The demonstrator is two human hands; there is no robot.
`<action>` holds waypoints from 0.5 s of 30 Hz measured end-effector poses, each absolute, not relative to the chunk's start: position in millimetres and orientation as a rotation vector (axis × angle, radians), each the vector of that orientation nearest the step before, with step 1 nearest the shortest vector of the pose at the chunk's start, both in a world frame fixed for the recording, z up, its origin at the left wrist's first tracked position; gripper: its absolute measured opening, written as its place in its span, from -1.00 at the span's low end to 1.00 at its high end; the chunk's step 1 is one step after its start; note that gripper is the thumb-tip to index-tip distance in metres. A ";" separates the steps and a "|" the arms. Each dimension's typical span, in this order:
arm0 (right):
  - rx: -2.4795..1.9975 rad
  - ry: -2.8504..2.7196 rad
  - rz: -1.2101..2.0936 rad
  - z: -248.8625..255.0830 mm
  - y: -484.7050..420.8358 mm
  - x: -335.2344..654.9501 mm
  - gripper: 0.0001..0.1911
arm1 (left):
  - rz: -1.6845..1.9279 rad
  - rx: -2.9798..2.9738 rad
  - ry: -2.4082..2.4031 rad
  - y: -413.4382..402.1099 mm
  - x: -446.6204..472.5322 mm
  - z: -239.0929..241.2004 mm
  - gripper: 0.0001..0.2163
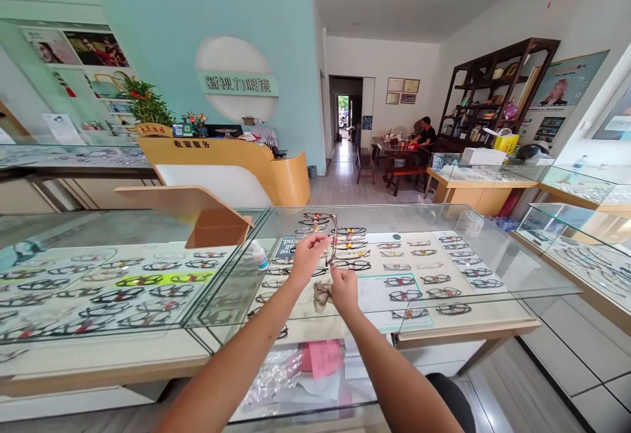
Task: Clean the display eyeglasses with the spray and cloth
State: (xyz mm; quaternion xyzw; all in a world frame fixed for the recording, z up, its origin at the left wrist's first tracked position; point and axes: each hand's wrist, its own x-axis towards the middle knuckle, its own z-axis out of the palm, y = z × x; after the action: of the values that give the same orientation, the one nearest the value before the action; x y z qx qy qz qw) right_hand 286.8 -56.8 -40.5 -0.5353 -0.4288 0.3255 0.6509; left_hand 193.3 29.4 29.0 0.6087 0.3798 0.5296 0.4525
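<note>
Both arms stretch forward, left hand (309,257) and right hand (346,290) pinching glasses (336,230) upright between them (a crumpled cloth (322,294) shows beside the right), above a glass counter (522,283); beyond the hands stands a yellow desk (217,154)

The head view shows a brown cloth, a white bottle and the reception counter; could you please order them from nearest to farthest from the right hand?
1. Brown cloth: just left of the right hand.
2. White bottle: farther left, past the left hand.
3. Reception counter: left background, beyond the display case.
</note>
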 end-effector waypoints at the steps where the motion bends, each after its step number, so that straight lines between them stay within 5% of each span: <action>1: -1.206 -0.969 0.764 -40.8 -59.1 288.6 -0.42 | 1.331 1.454 0.940 20.6 186.4 25.4 -0.61; 15: -1.061 -0.976 0.822 -10.1 -84.4 305.8 -0.45 | 1.313 1.315 0.893 -35.1 146.9 6.1 -0.66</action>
State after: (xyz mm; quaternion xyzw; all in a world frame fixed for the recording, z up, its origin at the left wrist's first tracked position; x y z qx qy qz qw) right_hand 305.8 -84.4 -10.1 -0.4719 -0.4337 0.3656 0.6750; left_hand 146.9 -35.1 6.1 0.5471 0.3717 0.5461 0.5141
